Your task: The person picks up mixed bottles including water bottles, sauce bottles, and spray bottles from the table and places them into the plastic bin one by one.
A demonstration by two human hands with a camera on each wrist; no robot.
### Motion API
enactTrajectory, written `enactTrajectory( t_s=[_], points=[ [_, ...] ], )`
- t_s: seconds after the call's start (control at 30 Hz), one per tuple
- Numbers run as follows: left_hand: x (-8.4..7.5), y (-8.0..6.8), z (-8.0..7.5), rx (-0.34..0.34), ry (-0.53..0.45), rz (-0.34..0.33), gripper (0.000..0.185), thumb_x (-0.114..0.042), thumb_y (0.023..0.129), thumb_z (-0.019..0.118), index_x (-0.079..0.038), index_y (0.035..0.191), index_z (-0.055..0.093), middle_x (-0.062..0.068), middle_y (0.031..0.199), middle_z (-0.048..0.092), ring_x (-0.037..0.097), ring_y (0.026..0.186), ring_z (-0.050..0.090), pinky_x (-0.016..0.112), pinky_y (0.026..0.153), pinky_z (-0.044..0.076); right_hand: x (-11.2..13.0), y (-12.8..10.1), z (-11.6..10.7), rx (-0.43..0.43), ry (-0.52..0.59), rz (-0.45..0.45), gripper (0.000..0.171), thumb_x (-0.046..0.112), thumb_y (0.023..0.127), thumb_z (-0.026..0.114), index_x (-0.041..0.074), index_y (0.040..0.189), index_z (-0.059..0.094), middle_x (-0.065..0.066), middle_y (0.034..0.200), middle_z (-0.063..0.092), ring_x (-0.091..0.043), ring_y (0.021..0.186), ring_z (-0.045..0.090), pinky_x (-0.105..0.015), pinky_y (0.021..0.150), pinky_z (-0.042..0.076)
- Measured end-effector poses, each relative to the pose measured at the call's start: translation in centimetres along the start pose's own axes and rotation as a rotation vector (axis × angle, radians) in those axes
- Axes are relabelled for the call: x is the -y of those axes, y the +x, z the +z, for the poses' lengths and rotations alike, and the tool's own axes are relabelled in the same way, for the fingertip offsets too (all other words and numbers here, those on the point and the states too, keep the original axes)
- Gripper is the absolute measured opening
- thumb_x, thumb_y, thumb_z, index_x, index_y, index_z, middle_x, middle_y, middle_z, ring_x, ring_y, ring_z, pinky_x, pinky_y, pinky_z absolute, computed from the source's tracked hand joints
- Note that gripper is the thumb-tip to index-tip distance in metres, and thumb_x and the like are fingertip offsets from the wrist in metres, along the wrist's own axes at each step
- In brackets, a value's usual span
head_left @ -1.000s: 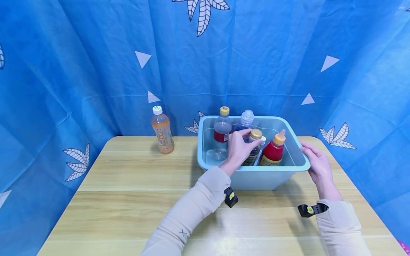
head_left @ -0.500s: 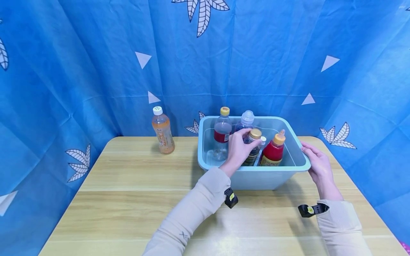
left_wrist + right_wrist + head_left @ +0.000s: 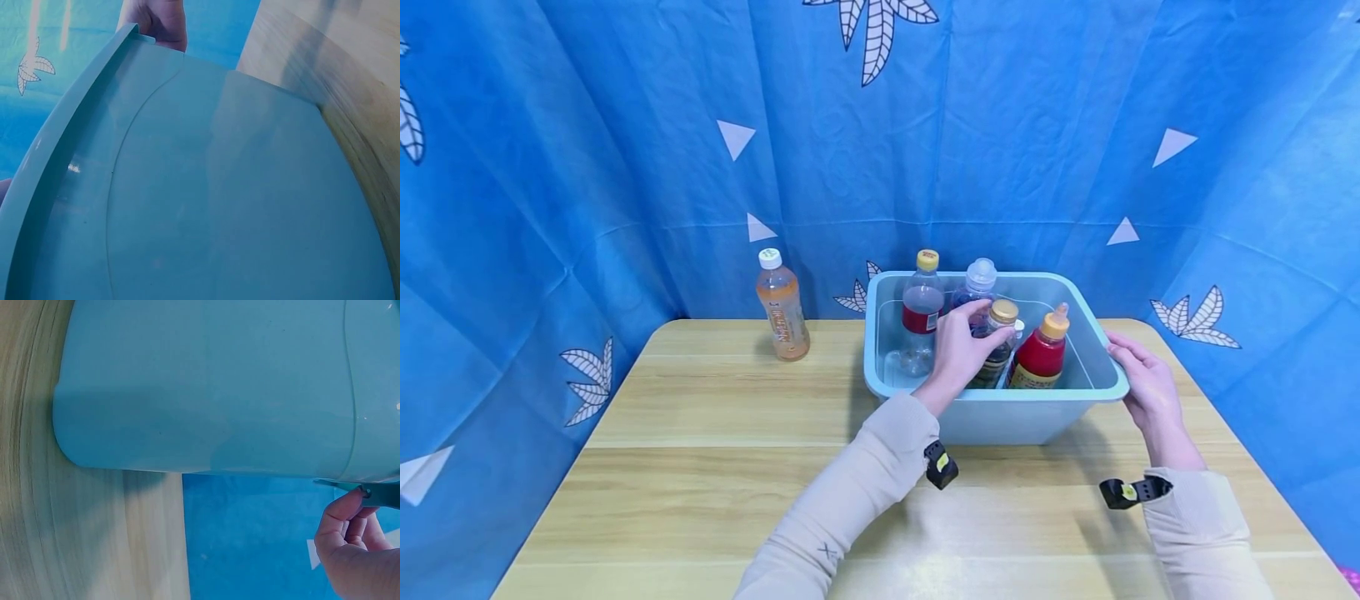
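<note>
A light blue plastic bin stands on the wooden table and holds several bottles. My left hand reaches into it, and its fingers curl round a dark bottle with a gold cap. Beside that bottle stands a red sauce bottle. A clear bottle with a red label and a clear-capped bottle stand behind. My right hand grips the bin's right rim. In the right wrist view the right hand pinches the rim of the bin. The left wrist view shows only the bin's wall.
An orange drink bottle with a white cap stands at the table's back left. Blue patterned cloth hangs close behind and at both sides of the table. Bare wood lies in front of the bin and to its left.
</note>
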State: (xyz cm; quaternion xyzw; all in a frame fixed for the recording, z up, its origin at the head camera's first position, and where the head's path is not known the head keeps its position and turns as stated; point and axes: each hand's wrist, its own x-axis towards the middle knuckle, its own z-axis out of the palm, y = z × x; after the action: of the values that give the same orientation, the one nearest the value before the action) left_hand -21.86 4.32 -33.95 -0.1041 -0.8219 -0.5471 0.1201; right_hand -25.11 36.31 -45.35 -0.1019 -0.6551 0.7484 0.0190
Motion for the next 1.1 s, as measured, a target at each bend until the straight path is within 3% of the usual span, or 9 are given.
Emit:
enactTrajectory(
  t_s=[0.07, 0.13, 0.33, 0.5, 0.63, 0.73, 0.93, 1.0, 1.1],
  points=[
    [0.0, -0.1, -0.1, 0.0, -0.001, -0.008, 0.045, -0.03, 0.075, 0.07, -0.013, 0.115, 0.059, 0.0, 0.11, 0.061, 0.011, 0.099, 0.054, 0.023, 0.083, 0.043, -1.0, 1.2, -0.8, -0.026, -0.04, 0.001, 0.041, 0.031, 0.082, 0.063, 0.025, 0.122, 0.056, 0.007, 0.12, 0.053, -0.011, 0.097, 0.056, -0.032, 0.071, 0.051],
    [-0.1, -0.3, -0.2, 0.005, -0.004, -0.012, 0.046, -0.029, 0.076, 0.07, -0.013, 0.117, 0.058, 0.0, 0.111, 0.06, 0.011, 0.1, 0.054, 0.023, 0.083, 0.044, -0.5, 0.6, -0.2, -0.034, -0.051, -0.002, 0.043, 0.032, 0.081, 0.064, 0.024, 0.122, 0.056, 0.007, 0.12, 0.053, -0.01, 0.096, 0.057, -0.031, 0.071, 0.051],
    [0.0, -0.8, -0.5, 0.011, -0.002, -0.008, 0.048, -0.03, 0.077, 0.068, -0.012, 0.119, 0.056, 0.002, 0.114, 0.057, 0.013, 0.104, 0.051, 0.027, 0.086, 0.043, 4.1, -4.5, 4.1, -0.015, -0.03, -0.008, 0.041, 0.028, 0.083, 0.062, 0.02, 0.122, 0.055, 0.006, 0.112, 0.054, -0.008, 0.088, 0.056, -0.024, 0.066, 0.05],
    [0.1, -1.1, -1.0, 0.017, -0.022, -0.008, 0.048, -0.03, 0.077, 0.068, -0.011, 0.119, 0.055, 0.002, 0.115, 0.056, 0.014, 0.105, 0.05, 0.027, 0.087, 0.042, 2.2, -2.5, 2.5, -0.067, -0.041, -0.024, 0.035, 0.027, 0.082, 0.063, 0.021, 0.117, 0.06, 0.007, 0.111, 0.057, -0.011, 0.089, 0.059, -0.029, 0.068, 0.051],
    [0.1, -1.4, -1.6, 0.031, -0.032, -0.002, 0.047, -0.028, 0.078, 0.067, -0.01, 0.119, 0.054, 0.003, 0.115, 0.056, 0.014, 0.106, 0.051, 0.028, 0.088, 0.042, 0.7, -0.6, 0.5, -0.012, -0.003, -0.024, 0.035, 0.023, 0.083, 0.063, 0.02, 0.117, 0.059, 0.004, 0.116, 0.056, -0.015, 0.093, 0.058, -0.031, 0.068, 0.051],
    [0.2, -1.6, -2.0, 0.035, -0.015, 0.007, 0.046, -0.027, 0.079, 0.067, -0.01, 0.119, 0.054, 0.004, 0.114, 0.056, 0.016, 0.106, 0.05, 0.031, 0.09, 0.04, 0.3, -0.3, 0.2, -0.003, 0.031, -0.03, 0.034, 0.019, 0.084, 0.062, 0.019, 0.117, 0.06, 0.003, 0.117, 0.056, -0.016, 0.093, 0.058, -0.03, 0.066, 0.051],
    [0.3, -1.7, -3.4, 0.029, -0.015, 0.043, 0.044, -0.025, 0.079, 0.067, -0.008, 0.117, 0.056, 0.005, 0.11, 0.059, 0.019, 0.104, 0.051, 0.032, 0.085, 0.043, 0.2, -0.4, 0.5, -0.066, -0.026, -0.027, 0.034, 0.026, 0.083, 0.062, 0.02, 0.117, 0.06, 0.005, 0.116, 0.056, -0.014, 0.093, 0.058, -0.032, 0.067, 0.051],
    [0.3, -1.7, -4.0, 0.031, -0.026, 0.054, 0.042, -0.024, 0.079, 0.067, -0.007, 0.117, 0.056, 0.005, 0.11, 0.059, 0.02, 0.103, 0.052, 0.03, 0.081, 0.046, 1.7, -2.0, 1.8, -0.042, -0.032, -0.016, 0.037, 0.027, 0.084, 0.061, 0.02, 0.121, 0.056, 0.006, 0.117, 0.054, -0.012, 0.092, 0.057, -0.029, 0.069, 0.051],
    [0.3, -1.7, -5.0, 0.035, -0.042, 0.075, 0.039, -0.022, 0.08, 0.067, -0.006, 0.114, 0.057, 0.007, 0.109, 0.059, 0.021, 0.1, 0.055, 0.029, 0.076, 0.048, 4.6, -5.6, 4.9, -0.044, 0.03, -0.02, 0.03, 0.022, 0.085, 0.06, 0.019, 0.115, 0.061, 0.007, 0.105, 0.058, -0.007, 0.084, 0.059, -0.023, 0.065, 0.05]
  ],
)
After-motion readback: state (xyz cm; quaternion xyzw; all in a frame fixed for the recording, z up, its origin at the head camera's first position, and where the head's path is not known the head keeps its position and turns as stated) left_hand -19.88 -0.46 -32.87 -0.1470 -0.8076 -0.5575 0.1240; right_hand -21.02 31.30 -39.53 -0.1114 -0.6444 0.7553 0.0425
